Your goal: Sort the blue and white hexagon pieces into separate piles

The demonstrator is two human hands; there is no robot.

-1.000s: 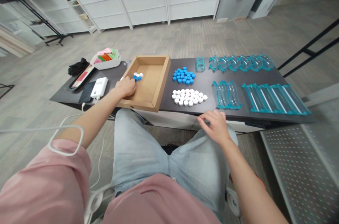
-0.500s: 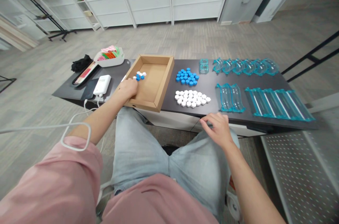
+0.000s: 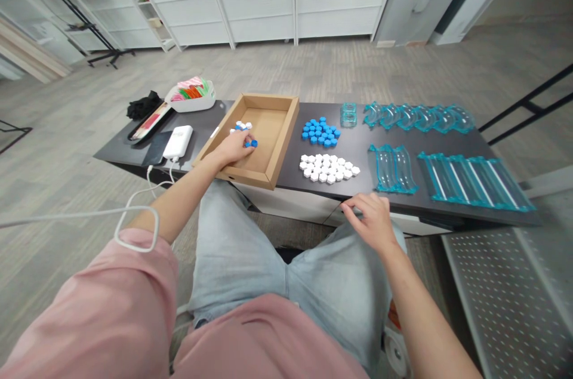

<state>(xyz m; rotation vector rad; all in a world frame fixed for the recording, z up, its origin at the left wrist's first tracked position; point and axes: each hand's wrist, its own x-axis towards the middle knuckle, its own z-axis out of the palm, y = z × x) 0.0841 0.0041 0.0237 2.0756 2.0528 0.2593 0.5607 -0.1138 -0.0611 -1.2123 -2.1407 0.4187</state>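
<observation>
My left hand [image 3: 233,150] reaches into the shallow cardboard tray [image 3: 286,134] and pinches blue hexagon pieces [image 3: 251,144] at its fingertips. A few white hexagon pieces [image 3: 242,125] lie just beyond it in the tray. My right hand [image 3: 374,224] rests on my knee at the table's front edge, fingers loosely spread, holding nothing. To the right of the tray lie a cluster of blue hexagons [image 3: 320,131] and a cluster of white hexagons [image 3: 329,166].
Clear teal plastic track pieces [image 3: 474,178] and curved ones [image 3: 414,116] cover the table's right half. At the left are a white power bank [image 3: 178,142] with a cable, a white bin of coloured items [image 3: 192,95] and a black cloth [image 3: 142,106].
My left hand has slid right inside the tray, taking blue pieces away from the white ones. My right hand stays on the knee. The camera has shifted slightly.
</observation>
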